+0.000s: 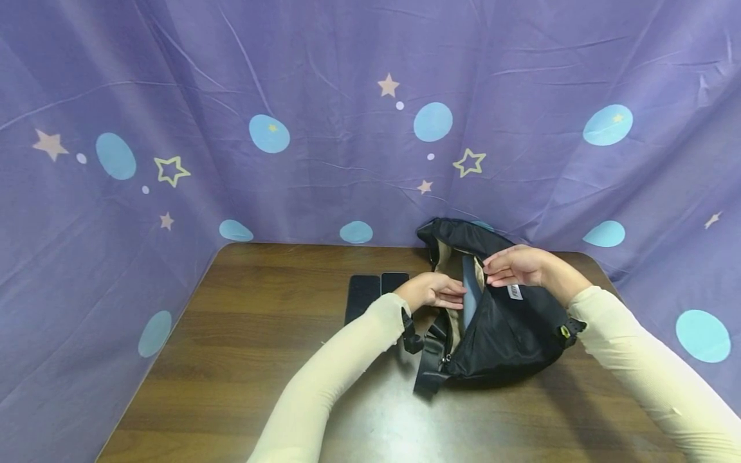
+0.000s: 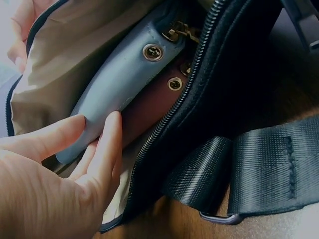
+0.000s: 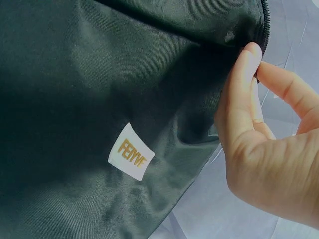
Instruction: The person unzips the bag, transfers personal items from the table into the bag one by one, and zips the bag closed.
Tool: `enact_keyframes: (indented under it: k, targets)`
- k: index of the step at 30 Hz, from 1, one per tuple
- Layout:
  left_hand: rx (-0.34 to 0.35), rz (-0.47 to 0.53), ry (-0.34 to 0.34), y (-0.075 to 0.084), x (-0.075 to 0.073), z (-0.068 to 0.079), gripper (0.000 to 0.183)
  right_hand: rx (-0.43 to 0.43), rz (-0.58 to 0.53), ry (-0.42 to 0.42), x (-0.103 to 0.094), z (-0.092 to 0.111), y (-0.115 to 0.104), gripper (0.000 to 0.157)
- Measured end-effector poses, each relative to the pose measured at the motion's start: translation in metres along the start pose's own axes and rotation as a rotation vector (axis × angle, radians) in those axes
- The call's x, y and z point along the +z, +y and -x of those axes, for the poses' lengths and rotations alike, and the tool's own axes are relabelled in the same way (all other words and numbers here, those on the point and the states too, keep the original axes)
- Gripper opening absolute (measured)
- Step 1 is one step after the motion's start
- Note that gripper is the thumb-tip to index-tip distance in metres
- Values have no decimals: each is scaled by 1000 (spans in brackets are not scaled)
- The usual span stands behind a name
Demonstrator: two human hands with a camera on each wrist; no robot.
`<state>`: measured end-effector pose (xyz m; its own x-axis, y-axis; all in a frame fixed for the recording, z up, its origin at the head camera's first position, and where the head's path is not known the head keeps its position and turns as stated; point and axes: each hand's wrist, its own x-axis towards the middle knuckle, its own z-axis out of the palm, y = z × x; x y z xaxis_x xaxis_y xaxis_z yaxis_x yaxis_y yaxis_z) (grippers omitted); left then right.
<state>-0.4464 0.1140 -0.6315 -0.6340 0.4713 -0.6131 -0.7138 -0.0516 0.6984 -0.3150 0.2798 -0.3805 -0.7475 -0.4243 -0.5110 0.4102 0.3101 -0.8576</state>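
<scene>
Inside the black bag [image 1: 515, 341], the left hand [image 2: 60, 179] pinches a blue-grey pouch [image 2: 117, 77] between narrowly parted thumb and fingers. The right hand [image 3: 271, 144] pinches the zippered edge [image 3: 265, 30].

Black fabric bag [image 1: 521, 341]: mouth gapes, but the left hand [image 1: 434, 290] and smooth blue-grey pouch [image 1: 470, 292] crowd its middle.
Dark red pouch [image 2: 149, 113]: lies alongside, narrowing the room.
Brown wood-grain desk [image 1: 260, 308]: open passage left of two flat black rectangular phones [image 1: 363, 296].
Purple star-printed curtain [image 1: 324, 193]: walls off the back.
</scene>
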Motion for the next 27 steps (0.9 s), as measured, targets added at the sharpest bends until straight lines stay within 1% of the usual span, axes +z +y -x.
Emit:
enact_keyframes:
  k: [3,4,6,7,8,9,10,11,12,13,14,15,16,18,19,20,21,22,23,27]
  targets:
    - [11,-10,18,5,11,29,35,1,1,1,-1,0,0,24]
    - [15,-11,32,6,17,42,37,2,2,1,-1,0,0,24]
    - [17,-5,17,8,20,54,39,1,5,1,-1,0,1,26]
    - [15,-3,15,10,22,63,38,0,6,2,-1,0,0,26]
    - [12,7,-2,11,22,67,39,1,4,7,0,0,0,26]
    - [3,14,-21,13,24,76,38,1,4,9,0,0,0,26]
    - [1,15,-13,15,29,91,37,1,3,13,1,0,0,26]
    - [4,10,-17,17,33,102,36,2,3,15,1,1,0,27]
    - [4,6,-19,19,37,116,29,3,1,20,1,1,-1,26]
    - [8,2,-13,17,34,105,27,3,0,21,2,1,-1,26]
    - [4,4,-29,12,24,74,27,3,0,20,2,1,-1,26]
    - [1,3,-26,7,17,48,26,1,2,17,2,1,-1,26]
    - [4,6,-22,1,8,16,27,0,0,13,2,1,-1,26]
    - [-2,20,-64,-12,-19,-64,27,-1,1,6,2,0,-1,25]
    - [-5,23,-68,-18,-30,-98,33,-2,0,2,1,0,-1,25]
    - [-11,23,-76,-19,-32,-102,34,-2,-1,-1,1,0,0,25]
    - [-10,20,-72,-16,-28,-88,33,-2,-1,-4,1,0,0,25]
    - [-8,10,-63,-13,-21,-67,31,-1,-4,-4,1,0,0,25]
    - [-5,-2,-55,-9,-14,-42,30,-2,-3,-4,1,0,0,25]
    - [16,-93,24,13,30,99,26,-3,-4,-2,1,-1,0,25]
